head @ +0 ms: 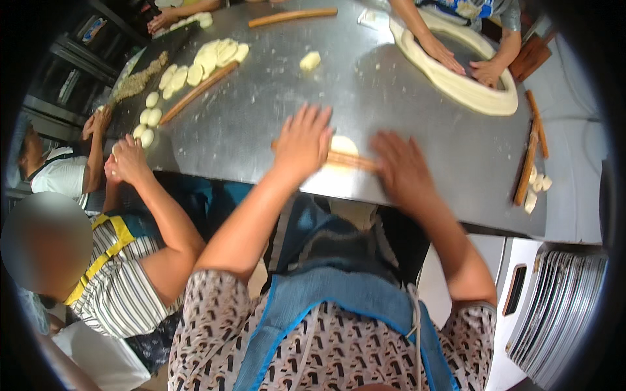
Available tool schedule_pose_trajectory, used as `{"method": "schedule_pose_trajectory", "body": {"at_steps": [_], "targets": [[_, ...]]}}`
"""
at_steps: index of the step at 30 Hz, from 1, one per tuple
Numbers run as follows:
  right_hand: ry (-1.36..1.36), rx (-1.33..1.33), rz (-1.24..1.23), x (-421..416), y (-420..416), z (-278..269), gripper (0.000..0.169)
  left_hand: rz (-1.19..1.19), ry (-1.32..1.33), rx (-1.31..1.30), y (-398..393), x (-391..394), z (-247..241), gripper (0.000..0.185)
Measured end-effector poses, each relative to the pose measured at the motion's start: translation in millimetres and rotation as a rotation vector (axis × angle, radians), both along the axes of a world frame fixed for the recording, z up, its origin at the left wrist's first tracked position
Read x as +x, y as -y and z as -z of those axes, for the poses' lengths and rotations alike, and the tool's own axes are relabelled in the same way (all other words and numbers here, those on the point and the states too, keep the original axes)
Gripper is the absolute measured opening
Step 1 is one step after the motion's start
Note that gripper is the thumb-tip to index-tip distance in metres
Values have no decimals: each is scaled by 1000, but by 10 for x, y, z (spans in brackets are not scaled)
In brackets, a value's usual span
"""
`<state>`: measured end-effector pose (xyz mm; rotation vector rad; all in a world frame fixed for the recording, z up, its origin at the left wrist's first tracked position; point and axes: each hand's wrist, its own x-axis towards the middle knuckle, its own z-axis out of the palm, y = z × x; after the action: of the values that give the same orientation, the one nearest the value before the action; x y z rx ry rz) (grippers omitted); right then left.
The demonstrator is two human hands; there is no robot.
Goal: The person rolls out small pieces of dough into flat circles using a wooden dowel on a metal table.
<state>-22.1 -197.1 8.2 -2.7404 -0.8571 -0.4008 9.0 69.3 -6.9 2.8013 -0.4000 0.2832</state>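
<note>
On the metal table (244,141), a wooden rolling pin (353,161) lies across a small round piece of dough (344,144). My left hand (303,141) rests on the pin's left part, palm down with the fingers stretched forward. Over the pin's right end is my right hand (403,168), blurred, its fingers spread. A single lump of dough (310,61) sits farther forward. To the left, flattened dough rounds (215,54) overlap beside another rolling pin (199,93), with several dough balls (150,116) nearer the co-worker.
At left, a co-worker's hands (128,159) hold dough; another person stands beyond. Across the table, a person's hands (462,68) touch a long dough loop (440,88). Rolling pins (527,163) and dough pieces (538,183) lie near the right edge. Stacked metal trays (562,313) stand below right.
</note>
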Motion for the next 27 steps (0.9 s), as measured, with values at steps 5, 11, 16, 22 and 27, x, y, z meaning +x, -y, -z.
{"method": "schedule_pose_trajectory", "body": {"at_steps": [5, 11, 16, 22, 27], "targets": [[63, 20, 114, 1087, -29, -83, 45, -164, 111, -5, 68, 867, 13, 53], [92, -47, -80, -182, -30, -66, 54, -4, 180, -77, 3, -523, -26, 51], [16, 95, -77, -570, -135, -256, 53, 14, 109, -151, -15, -812, -199, 50], [-23, 160, -143, -389, 227, -202, 37, 174, -352, -191, 104, 322, -411, 36], [95, 107, 33, -410, 1261, -265, 41, 411, -174, -224, -151, 347, -181, 20]]}}
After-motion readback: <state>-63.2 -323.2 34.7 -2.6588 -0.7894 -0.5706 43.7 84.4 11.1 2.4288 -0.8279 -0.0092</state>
